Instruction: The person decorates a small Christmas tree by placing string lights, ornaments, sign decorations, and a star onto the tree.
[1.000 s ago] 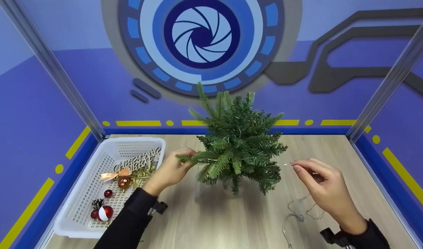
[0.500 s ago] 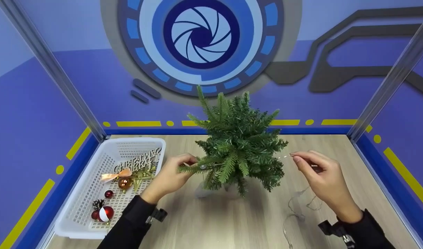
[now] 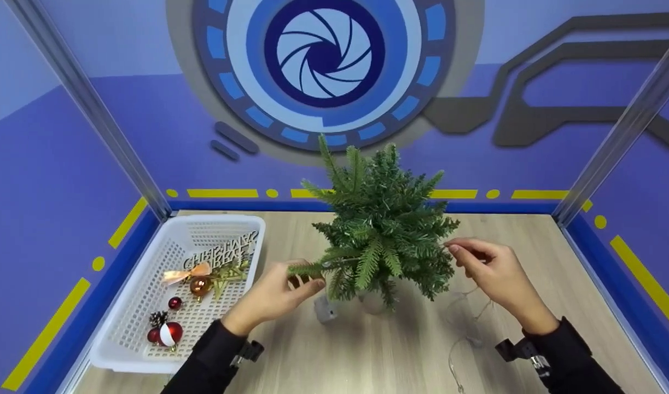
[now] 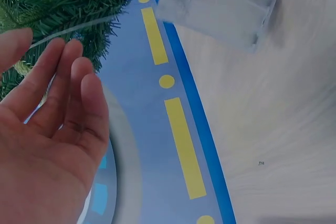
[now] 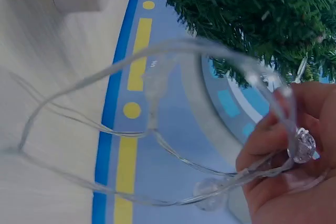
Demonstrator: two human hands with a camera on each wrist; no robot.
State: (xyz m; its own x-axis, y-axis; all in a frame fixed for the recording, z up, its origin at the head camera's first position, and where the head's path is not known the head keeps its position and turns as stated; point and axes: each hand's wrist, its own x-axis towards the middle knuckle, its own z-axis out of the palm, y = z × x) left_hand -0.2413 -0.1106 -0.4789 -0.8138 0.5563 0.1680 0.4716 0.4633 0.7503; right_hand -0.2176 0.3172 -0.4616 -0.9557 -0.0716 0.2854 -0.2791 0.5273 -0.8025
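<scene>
A small artificial Christmas tree (image 3: 386, 230) stands upright on a pale base (image 3: 371, 303). At its left side my left hand (image 3: 282, 290) is by a branch tip, thumb apart from the fingers; the left wrist view shows relaxed fingers and an empty palm. A pale, box-shaped case (image 4: 218, 9) sits near the base. My right hand (image 3: 490, 271) pinches a string of lights (image 5: 147, 200) close to the tree's right side. Loops of its clear wire hang from that hand, with a faceted clear bulb (image 5: 303, 146) against the palm. Part of the string is hidden among the branches.
On the left, a white plastic basket (image 3: 102, 342) holds red baubles (image 3: 170, 332), an orange bauble (image 3: 201, 285), a pinecone (image 3: 158, 318), a bow (image 3: 186, 273), gold decorations (image 3: 230, 276) and Christmas lettering (image 3: 219, 254). Decorated panels enclose the table (image 3: 367, 355) at the back and sides.
My right hand has moved left, up to the tree, with the light string. The left hand has dropped slightly and its thumb has parted from the fingers. The tree has turned a little.
</scene>
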